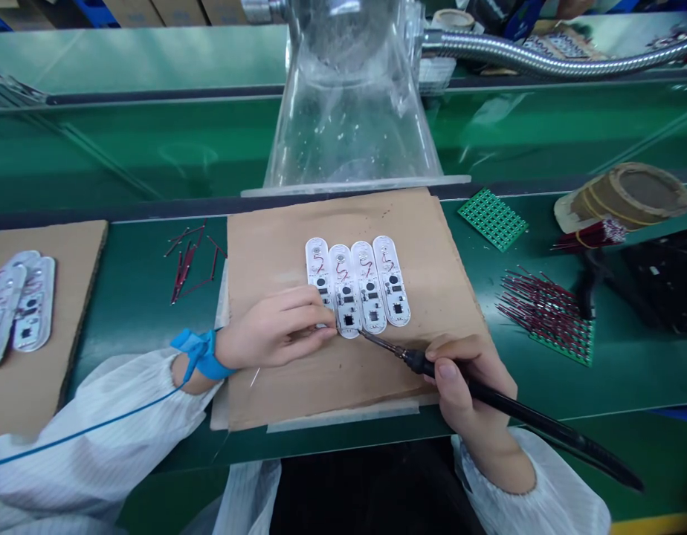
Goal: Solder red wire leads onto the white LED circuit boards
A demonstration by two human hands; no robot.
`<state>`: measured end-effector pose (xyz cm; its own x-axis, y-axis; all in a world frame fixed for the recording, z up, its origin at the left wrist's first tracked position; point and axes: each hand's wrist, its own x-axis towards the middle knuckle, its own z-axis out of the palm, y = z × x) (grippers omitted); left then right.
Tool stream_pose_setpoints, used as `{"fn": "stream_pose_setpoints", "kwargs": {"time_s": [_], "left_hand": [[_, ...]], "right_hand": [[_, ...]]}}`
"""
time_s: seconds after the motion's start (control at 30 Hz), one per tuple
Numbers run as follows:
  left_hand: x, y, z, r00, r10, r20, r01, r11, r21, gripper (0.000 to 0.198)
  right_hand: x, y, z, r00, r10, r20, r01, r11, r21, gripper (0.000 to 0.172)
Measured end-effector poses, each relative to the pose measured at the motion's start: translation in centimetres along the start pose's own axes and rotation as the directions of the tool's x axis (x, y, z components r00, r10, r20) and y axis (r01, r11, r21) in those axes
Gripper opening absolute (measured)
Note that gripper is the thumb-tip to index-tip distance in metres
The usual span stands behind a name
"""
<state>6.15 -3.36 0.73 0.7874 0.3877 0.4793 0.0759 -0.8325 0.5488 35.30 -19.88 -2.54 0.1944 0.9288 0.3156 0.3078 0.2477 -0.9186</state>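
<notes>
Several white oblong circuit boards [370, 286] lie side by side on a brown cardboard sheet [288, 397], each with a short red wire and black chips. My right hand [471, 379] is wrapped round a black soldering iron [508, 405]; its metal tip rests at the lower edge of the second board from the left. My left hand [282, 327], with a blue wrist strap [201, 355], is at the lower end of the leftmost board. Its fingers are pressed together and partly cover that board; what is between them is too small to make out.
A clear fume hood [355, 126] stands behind the cardboard. Loose red wires [187, 264] lie left, more wires [538, 305] and a green perforated board [493, 219] right, near a round container [622, 197]. Far left, more white boards [34, 305] sit on another cardboard [70, 260].
</notes>
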Motion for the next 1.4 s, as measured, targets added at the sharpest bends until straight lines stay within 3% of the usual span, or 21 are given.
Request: {"fn": "stream_pose_setpoints", "kwargs": {"time_s": [0.27, 0.43, 0.63, 0.83, 1.0, 1.2, 1.4], "left_hand": [[0.1, 0.0, 0.1, 1.000, 0.021, -0.017, -0.021, 0.999, -0.029, 0.005], [-0.1, -0.2, 0.2, 1.000, 0.009, 0.002, -0.009, 1.000, -0.014, 0.004], [0.0, -0.1, 0.1, 1.000, 0.020, -0.011, -0.021, 0.999, -0.038, 0.005], [0.1, -0.1, 0.2, 1.000, 0.016, 0.000, -0.016, 1.000, -0.018, 0.006], [0.0, -0.2, 0.1, 0.999, 0.035, -0.017, -0.036, 0.999, -0.038, 0.006], [-0.1, -0.2, 0.2, 1.000, 0.013, 0.016, -0.013, 1.000, -0.018, 0.006], [-0.1, -0.3, 0.3, 1.000, 0.024, 0.005, -0.023, 0.999, -0.030, 0.004]], "right_hand": [[-0.2, -0.1, 0.1, 0.999, -0.014, -0.048, 0.013, 1.000, -0.021, 0.002], [0.2, 0.0, 0.2, 0.998, -0.049, 0.032, 0.050, 0.998, -0.035, 0.005], [0.2, -0.1, 0.3, 0.999, -0.032, -0.025, 0.032, 0.999, -0.006, 0.001], [0.4, -0.3, 0.2, 0.996, -0.053, 0.073, 0.057, 0.997, -0.054, 0.005], [0.3, -0.3, 0.2, 0.999, -0.035, 0.014, 0.036, 0.999, -0.039, 0.003], [1.0, -1.0, 0.4, 0.991, -0.084, 0.107, 0.096, 0.990, -0.105, 0.003], [0.9, -0.7, 0.3, 0.995, -0.069, 0.075, 0.072, 0.997, -0.039, 0.003]]}}
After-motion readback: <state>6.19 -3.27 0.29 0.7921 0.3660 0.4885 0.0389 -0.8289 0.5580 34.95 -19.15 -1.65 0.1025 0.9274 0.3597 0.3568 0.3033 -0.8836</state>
